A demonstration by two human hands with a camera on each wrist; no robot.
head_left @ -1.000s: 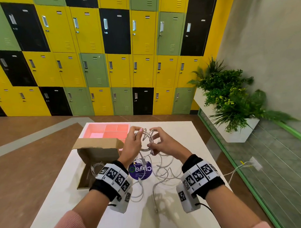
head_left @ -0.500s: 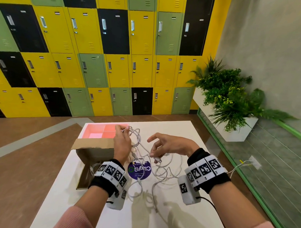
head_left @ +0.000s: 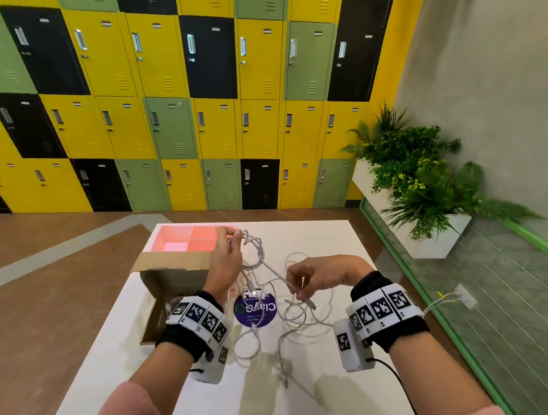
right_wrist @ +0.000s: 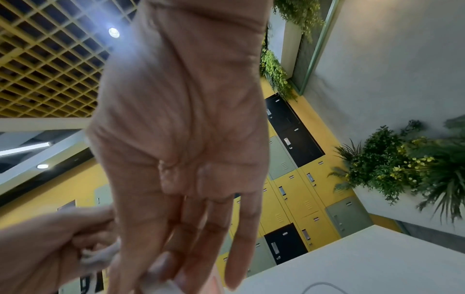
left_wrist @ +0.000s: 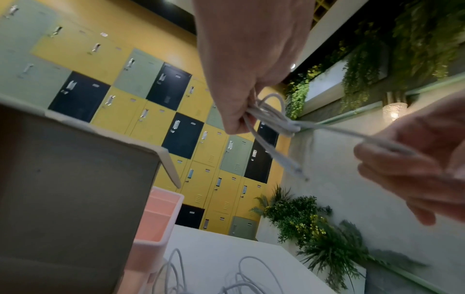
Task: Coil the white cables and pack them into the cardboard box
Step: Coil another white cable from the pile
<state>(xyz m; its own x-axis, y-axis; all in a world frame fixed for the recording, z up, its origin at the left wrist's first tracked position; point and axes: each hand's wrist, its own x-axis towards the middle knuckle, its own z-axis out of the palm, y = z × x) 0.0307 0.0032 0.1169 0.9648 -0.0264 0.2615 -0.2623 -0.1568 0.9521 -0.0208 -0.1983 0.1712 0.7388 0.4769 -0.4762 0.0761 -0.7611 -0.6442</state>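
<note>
My left hand (head_left: 233,241) grips a small bundle of white cable loops (head_left: 255,248) above the table, just right of the open cardboard box (head_left: 170,279). One strand runs from the bundle down to my right hand (head_left: 295,289), which pinches it near its plug end. In the left wrist view the cable bundle (left_wrist: 273,117) hangs from my left hand (left_wrist: 241,119), and the strand stretches to my right hand (left_wrist: 392,153). More loose white cables (head_left: 296,321) lie tangled on the table below both hands. A few cables show inside the box.
A pink divided tray (head_left: 184,238) stands behind the box. A round purple sticker (head_left: 255,309) lies on the white table (head_left: 327,240) under the cables. Lockers line the far wall, and a planter (head_left: 427,237) stands on the floor to the right.
My hands have drawn apart. The left hand carried the bundle left and away from me, while the right hand moved right and pinched a strand, which now stretches between them.
</note>
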